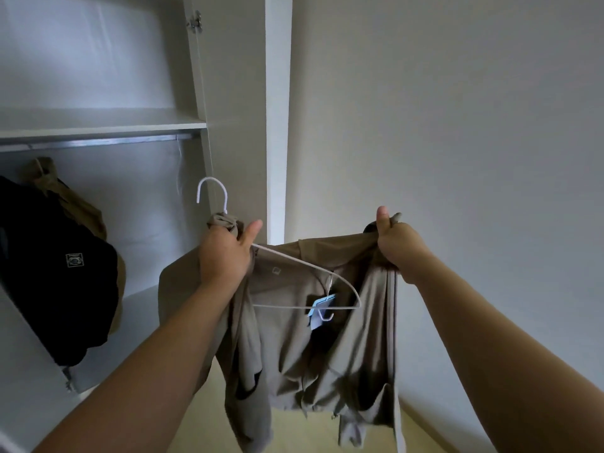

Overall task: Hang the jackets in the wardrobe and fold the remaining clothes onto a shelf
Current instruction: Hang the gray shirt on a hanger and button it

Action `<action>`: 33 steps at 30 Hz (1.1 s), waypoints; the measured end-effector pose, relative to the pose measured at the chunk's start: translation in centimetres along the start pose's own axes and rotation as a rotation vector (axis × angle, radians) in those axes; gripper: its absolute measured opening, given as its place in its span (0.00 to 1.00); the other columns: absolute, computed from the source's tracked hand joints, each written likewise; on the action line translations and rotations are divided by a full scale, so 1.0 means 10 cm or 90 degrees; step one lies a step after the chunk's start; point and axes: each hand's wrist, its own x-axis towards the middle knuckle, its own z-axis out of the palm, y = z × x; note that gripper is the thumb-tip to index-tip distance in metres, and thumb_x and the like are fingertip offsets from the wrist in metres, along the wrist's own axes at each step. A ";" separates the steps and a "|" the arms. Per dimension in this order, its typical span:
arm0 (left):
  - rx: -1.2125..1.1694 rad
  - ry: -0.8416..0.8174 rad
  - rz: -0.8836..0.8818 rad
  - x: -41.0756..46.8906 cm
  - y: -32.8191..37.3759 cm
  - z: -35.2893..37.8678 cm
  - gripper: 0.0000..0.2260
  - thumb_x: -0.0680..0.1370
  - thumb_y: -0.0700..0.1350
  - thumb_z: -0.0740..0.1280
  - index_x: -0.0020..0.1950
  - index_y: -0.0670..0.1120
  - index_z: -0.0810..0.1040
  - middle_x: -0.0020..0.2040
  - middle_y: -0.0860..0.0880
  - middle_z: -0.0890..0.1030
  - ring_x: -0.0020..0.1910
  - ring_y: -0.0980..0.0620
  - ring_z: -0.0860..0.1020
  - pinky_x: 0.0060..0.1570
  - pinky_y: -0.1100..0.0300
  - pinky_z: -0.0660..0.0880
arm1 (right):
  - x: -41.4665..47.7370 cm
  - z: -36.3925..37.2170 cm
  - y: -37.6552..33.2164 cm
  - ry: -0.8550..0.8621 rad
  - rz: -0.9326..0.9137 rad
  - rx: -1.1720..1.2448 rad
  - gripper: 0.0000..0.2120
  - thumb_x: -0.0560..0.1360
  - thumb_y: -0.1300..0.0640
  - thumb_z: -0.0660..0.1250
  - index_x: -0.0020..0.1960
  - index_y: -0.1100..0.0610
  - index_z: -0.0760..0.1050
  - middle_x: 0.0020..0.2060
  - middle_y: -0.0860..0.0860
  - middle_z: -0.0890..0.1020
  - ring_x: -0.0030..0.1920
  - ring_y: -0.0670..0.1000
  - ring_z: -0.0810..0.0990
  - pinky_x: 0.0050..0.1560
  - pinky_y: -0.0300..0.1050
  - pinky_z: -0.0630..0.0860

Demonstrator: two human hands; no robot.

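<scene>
Left grip [225, 253] holds jacket [294, 354] at the hanger [307, 266] neck, right grip [397, 246] pinches its shoulder; I'd seat that shoulder squarely before hooking the rail [98, 142]

The left hand [225, 253] grips a white wire hanger [307, 264] and beige fabric jacket [294, 348]; the right hand [397, 243] grips its shoulder. A black fabric jacket [55, 273] hangs left of the fingers [251, 231].

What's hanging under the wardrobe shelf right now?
A black jacket, with a tan garment partly covered behind it, below the rail. Their hangers are hidden.
</scene>
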 end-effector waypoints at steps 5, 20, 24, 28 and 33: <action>0.002 -0.031 -0.008 0.15 -0.29 -0.20 0.27 0.71 0.65 0.72 0.40 0.41 0.70 0.36 0.43 0.77 0.38 0.41 0.77 0.43 0.53 0.73 | -0.06 0.35 -0.37 -0.008 -0.027 -0.001 0.37 0.83 0.35 0.44 0.62 0.64 0.75 0.60 0.63 0.79 0.58 0.61 0.76 0.55 0.48 0.68; 0.020 0.000 -0.017 0.56 -0.75 -0.39 0.17 0.78 0.61 0.68 0.44 0.49 0.71 0.38 0.49 0.79 0.37 0.49 0.79 0.38 0.56 0.76 | -0.37 2.04 -1.39 -0.243 -0.152 0.230 0.29 0.82 0.36 0.54 0.45 0.60 0.77 0.27 0.49 0.76 0.30 0.48 0.76 0.38 0.43 0.74; 0.000 -0.083 -0.062 0.87 -1.03 -0.35 0.16 0.83 0.58 0.61 0.42 0.49 0.72 0.36 0.52 0.78 0.38 0.52 0.78 0.35 0.60 0.69 | -0.32 2.56 -1.45 -0.337 -0.194 0.286 0.24 0.83 0.41 0.57 0.44 0.61 0.72 0.33 0.50 0.77 0.32 0.45 0.76 0.35 0.37 0.74; -0.001 -0.173 -0.130 1.31 -1.49 -0.25 0.20 0.83 0.59 0.60 0.45 0.44 0.78 0.38 0.51 0.79 0.39 0.55 0.77 0.41 0.59 0.68 | -0.10 3.07 -1.54 -0.431 -0.145 0.299 0.11 0.74 0.60 0.65 0.56 0.59 0.74 0.45 0.56 0.82 0.47 0.54 0.81 0.46 0.46 0.78; -0.114 -0.219 -0.289 2.06 -1.95 -0.07 0.18 0.78 0.60 0.68 0.46 0.46 0.83 0.42 0.49 0.84 0.45 0.51 0.81 0.42 0.59 0.74 | 0.48 3.58 -1.75 -0.510 -0.165 0.199 0.19 0.67 0.66 0.68 0.54 0.49 0.74 0.49 0.53 0.82 0.48 0.51 0.82 0.47 0.47 0.83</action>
